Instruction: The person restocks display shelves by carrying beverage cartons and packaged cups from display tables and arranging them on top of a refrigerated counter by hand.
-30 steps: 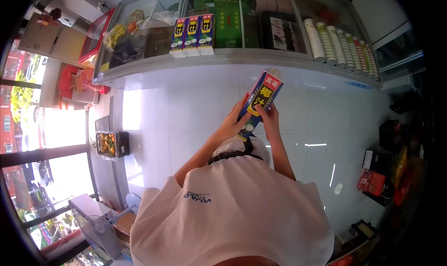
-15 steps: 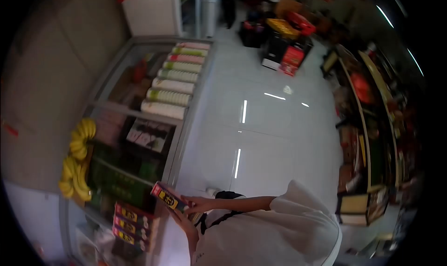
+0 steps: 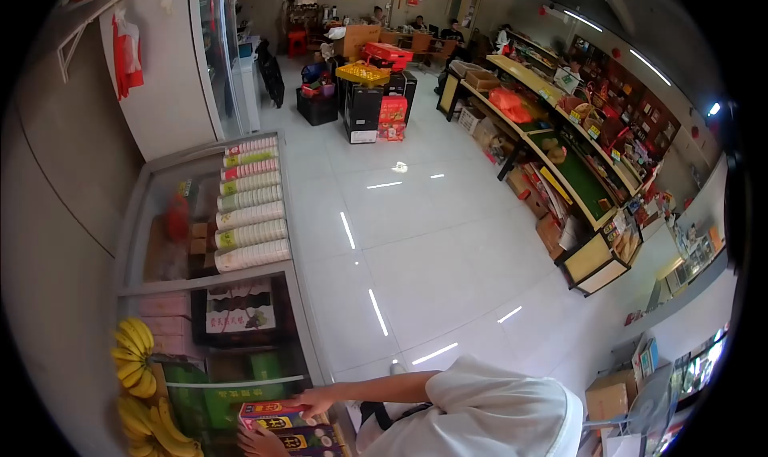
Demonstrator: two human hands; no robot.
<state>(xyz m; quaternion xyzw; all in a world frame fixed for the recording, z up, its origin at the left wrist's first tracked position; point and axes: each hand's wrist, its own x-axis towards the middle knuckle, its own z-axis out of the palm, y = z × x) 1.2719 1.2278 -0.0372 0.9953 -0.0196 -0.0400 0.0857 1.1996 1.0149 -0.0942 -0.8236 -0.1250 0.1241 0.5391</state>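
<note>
A blue and red drink carton [image 3: 268, 410] lies on the glass-topped counter, side by side with more such cartons [image 3: 308, 439] at the bottom of the view. My right hand [image 3: 314, 401] is closed on the right end of the uppermost carton. Fingers spread, my left hand [image 3: 260, 441] rests against the left ends of the cartons and holds nothing. Bananas [image 3: 134, 357] sit to the left on the counter. Under the glass beside the cartons are green boxes [image 3: 232, 402].
Stacked rolls or cups [image 3: 252, 217] fill the far part of the counter. Boxes and baskets [image 3: 364, 109] stand on the floor further off. Wooden shelves [image 3: 552, 149] with goods run along the right. Several people sit at the back.
The view has swung round to the right. The carton has gone from between my hands in front of my body to the counter beside the others. My left hand has spread over the carton ends.
</note>
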